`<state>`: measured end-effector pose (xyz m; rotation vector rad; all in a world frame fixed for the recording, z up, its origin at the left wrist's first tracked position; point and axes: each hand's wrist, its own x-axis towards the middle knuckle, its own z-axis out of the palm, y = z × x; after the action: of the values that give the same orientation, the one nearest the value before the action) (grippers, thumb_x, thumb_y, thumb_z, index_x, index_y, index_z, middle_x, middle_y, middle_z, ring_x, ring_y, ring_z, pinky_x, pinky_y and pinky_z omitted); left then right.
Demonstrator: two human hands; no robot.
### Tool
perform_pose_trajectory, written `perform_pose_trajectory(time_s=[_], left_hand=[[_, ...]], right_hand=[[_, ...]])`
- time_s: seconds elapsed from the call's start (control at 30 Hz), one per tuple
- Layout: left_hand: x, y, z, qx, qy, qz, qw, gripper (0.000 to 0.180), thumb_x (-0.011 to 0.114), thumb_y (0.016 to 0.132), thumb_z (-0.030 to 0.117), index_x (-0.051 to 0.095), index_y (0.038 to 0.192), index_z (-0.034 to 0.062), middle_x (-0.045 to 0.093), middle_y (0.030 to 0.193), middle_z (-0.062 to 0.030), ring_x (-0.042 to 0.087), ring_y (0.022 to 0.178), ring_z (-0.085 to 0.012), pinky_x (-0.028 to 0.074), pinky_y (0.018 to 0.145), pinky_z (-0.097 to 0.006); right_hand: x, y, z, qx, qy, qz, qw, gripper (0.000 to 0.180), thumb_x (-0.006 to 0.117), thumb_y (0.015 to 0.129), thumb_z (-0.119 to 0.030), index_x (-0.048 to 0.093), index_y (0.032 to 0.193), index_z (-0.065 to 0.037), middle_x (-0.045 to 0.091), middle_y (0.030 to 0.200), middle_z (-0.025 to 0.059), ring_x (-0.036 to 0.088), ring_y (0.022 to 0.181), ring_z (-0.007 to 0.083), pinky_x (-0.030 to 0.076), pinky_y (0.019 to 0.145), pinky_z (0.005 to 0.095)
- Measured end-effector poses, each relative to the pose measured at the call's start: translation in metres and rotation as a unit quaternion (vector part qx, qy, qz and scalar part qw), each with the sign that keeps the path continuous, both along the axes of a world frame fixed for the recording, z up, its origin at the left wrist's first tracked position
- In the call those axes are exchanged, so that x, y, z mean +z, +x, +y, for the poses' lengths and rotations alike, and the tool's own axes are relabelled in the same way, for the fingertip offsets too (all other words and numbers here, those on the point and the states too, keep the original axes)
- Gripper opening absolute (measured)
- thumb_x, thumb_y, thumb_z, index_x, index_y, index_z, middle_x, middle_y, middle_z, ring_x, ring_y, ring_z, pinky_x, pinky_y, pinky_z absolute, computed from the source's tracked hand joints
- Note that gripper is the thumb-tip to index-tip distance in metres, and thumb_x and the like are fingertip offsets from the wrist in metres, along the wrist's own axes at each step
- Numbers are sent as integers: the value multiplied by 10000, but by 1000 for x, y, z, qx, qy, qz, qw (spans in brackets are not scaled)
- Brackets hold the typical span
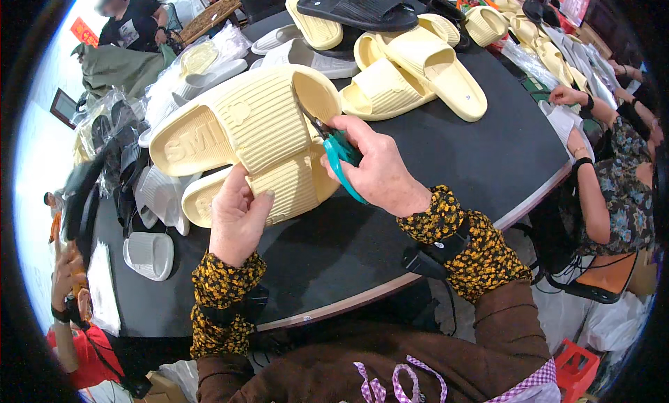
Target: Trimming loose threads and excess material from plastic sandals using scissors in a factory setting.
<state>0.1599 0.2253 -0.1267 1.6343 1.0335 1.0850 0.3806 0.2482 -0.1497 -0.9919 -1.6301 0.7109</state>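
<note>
My left hand (pixel 240 213) grips a pair of pale yellow slide slippers (pixel 259 121) by the lower one, thumb on its ribbed strap. The pair is held side by side above the table, one behind the other. In my right hand (pixel 383 163) is a pair of scissors (pixel 339 167) with teal handles, fingers wrapped round the loops. The dark blades reach the strap edge at the foot opening of the upper slipper. Whether they are cutting cannot be made out.
The dark table (pixel 446 187) carries more yellow slippers (pixel 432 68), a black slipper (pixel 359 7) and grey slippers (pixel 148 255). Bagged slippers lie at the left edge beside white plastic bags (pixel 103 288). Co-workers sit at the right, far left and near left. A red stool (pixel 577 368) stands at lower right.
</note>
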Motion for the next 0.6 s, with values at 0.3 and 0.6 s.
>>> perform_pose_trajectory(time_s=[0.3, 0.6], left_hand=[[-6, -6, 2, 23, -1, -27, 999, 436, 482, 828, -100, 433, 1253, -14, 622, 1037, -82, 582, 882, -79, 457, 726, -203], [-9, -4, 5, 39, 40, 10, 998, 362, 523, 767, -26, 516, 1128, 15, 549, 673, -38, 484, 591, -57, 424, 551, -232]], right_hand=[[-7, -1, 6, -83, 57, 88, 991, 397, 630, 824, -7, 490, 1195, 10, 579, 837, 21, 527, 738, 51, 455, 634, 209], [-8, 6, 18, -27, -52, 177, 982, 572, 684, 824, -97, 357, 1267, 58, 556, 1030, 94, 535, 887, 109, 460, 787, 242]])
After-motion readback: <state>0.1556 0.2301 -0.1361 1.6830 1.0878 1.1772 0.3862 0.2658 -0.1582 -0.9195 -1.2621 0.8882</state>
